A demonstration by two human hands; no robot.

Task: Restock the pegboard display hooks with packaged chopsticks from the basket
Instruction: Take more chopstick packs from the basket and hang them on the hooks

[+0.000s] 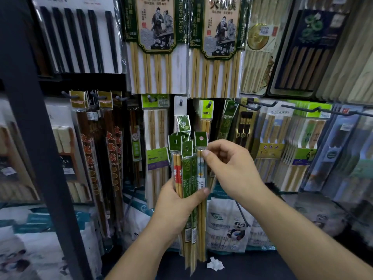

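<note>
My left hand [177, 207] grips an upright bundle of several narrow chopstick packs [188, 170] with green header cards, held in front of the display. My right hand [228, 166] pinches the top of the rightmost pack [201, 164], thumb on its clear wrapper just under the header. Straight above the bundle a short dark peg hook [180, 102] sticks out, with a white card and a small green pack hanging from it. A neighbouring hook [209, 104] carries a pack with a yellow-green label. The basket is out of view.
Large chopstick packs [155, 45] hang in the row above. A dark shelf upright [36, 138] slants down the left. Long wire hooks [314, 110] jut out at right. Bagged goods with a panda print [230, 223] lie below, and a crumpled white paper [215, 264] lies on the floor.
</note>
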